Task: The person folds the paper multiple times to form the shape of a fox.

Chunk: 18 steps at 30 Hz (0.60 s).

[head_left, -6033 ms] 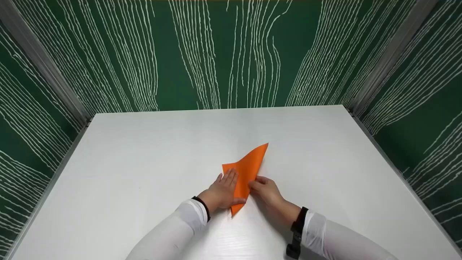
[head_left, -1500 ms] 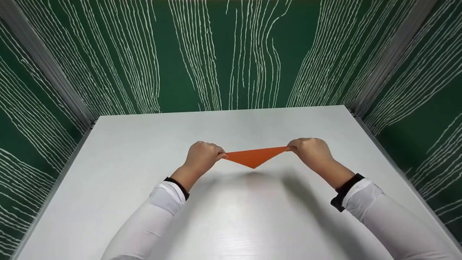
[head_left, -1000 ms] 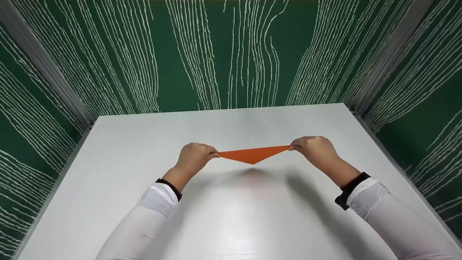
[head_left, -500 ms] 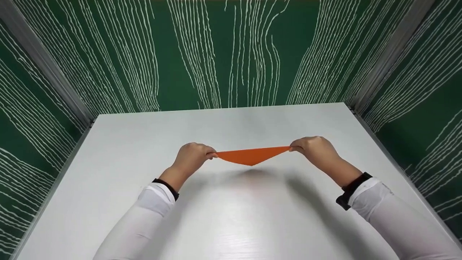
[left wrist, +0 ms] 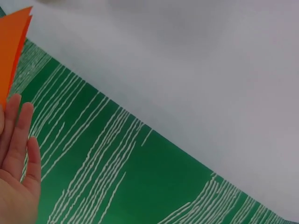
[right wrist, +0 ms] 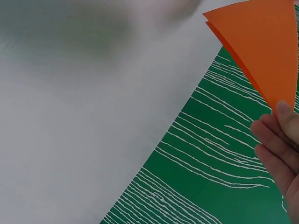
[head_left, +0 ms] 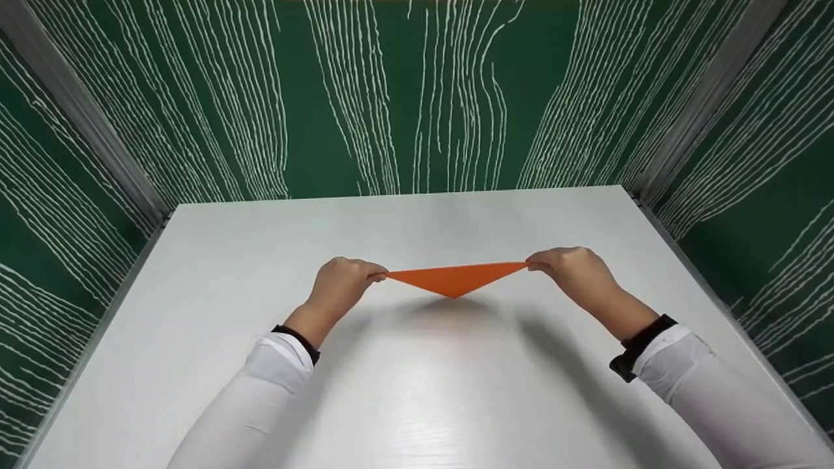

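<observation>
A folded orange sheet of paper [head_left: 455, 279] is stretched between both hands above the table, a triangle with its point hanging down. My left hand [head_left: 342, 286] pinches its left corner, and my right hand [head_left: 580, 273] pinches the right corner between thumb and fingers. In the right wrist view two layers of the orange paper [right wrist: 261, 46] show along one edge, slightly apart, with the right thumb [right wrist: 286, 114] on the corner. The left wrist view has only part of the paper [left wrist: 10, 46] at its edge, over the left fingers [left wrist: 18, 135].
The white tabletop [head_left: 417, 397] lies below, with shadows of the hands and paper on it. Green walls [head_left: 326, 130] with white wavy lines stand behind and at both sides, joined by grey metal posts [head_left: 710, 98].
Six seconds ago the paper lay on the table under the left hand, with the right hand at its edge. Now both hands hold it up by its corners. Lately the hands drew slightly apart.
</observation>
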Tool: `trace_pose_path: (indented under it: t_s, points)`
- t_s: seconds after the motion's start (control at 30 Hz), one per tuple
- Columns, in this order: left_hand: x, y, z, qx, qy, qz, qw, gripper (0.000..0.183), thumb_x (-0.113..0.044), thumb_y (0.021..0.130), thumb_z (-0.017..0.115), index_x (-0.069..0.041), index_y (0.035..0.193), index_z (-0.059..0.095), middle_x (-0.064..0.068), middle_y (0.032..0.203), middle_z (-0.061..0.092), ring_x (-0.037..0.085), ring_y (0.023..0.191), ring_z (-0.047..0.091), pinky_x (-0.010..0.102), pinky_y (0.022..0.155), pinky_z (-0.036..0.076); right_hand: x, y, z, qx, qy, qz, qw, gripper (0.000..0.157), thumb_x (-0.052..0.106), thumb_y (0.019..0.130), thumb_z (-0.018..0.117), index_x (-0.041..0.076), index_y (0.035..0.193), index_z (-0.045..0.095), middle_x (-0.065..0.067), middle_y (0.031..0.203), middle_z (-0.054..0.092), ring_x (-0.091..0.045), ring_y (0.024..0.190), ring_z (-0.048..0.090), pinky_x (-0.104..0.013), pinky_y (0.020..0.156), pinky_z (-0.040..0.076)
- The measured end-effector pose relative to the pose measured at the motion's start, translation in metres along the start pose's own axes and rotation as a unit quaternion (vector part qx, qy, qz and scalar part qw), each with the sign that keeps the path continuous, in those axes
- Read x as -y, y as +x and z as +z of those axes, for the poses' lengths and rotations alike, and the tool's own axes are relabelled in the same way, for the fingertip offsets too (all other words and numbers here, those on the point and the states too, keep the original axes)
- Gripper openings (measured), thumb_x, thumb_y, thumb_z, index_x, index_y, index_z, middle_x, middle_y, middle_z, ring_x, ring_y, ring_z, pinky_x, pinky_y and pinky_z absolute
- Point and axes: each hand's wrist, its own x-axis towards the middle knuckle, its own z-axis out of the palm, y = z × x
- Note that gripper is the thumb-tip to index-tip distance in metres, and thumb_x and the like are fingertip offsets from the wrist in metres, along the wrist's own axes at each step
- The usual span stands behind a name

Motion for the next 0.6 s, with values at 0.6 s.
trace_pose_path:
  t_s: [0.6]
  points:
    - [0.006, 0.004, -0.015, 0.072, -0.235, -0.194, 0.9497, 0.020, -0.028, 0.091, 0.066, -0.014, 0.100, 0.077, 0.003, 0.091, 0.075, 0.020, 0.090, 0.067, 0.038, 0.087, 0.053, -0.003, 0.009, -0.019, 0.018, 0.168, 0.192, 0.967, 0.015, 0.017, 0.082, 0.076, 0.004, 0.090, 0.078, -0.009, 0.081, 0.075, -0.014, 0.075, 0.071, -0.019, 0.072, 0.051]
